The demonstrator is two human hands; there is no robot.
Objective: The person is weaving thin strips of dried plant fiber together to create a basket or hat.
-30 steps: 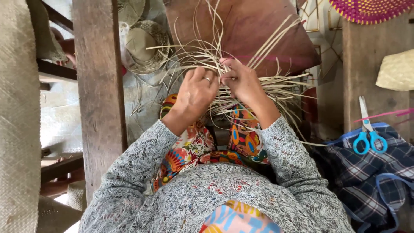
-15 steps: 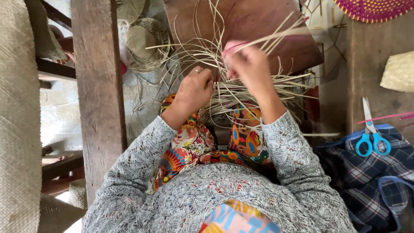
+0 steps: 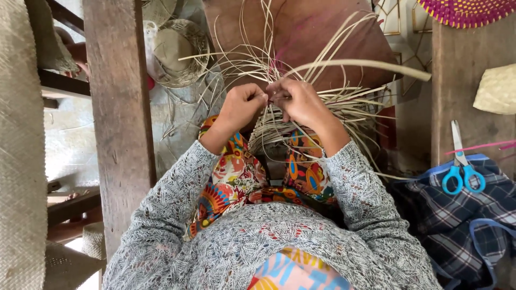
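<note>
Straw strands are fanning loose above the half-woven piece on my lap, where my left hand and right hand are pinching strands closed, much weaving remaining.

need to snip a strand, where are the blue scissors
In the head view the blue scissors lie at the far right, on the plaid cloth, to the right of the right hand.

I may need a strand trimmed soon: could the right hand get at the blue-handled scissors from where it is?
Probably yes. The scissors lie uncovered on the plaid cloth on the right hand's own side, nothing between; but that hand is pinching straw strands and must let go first.
</note>
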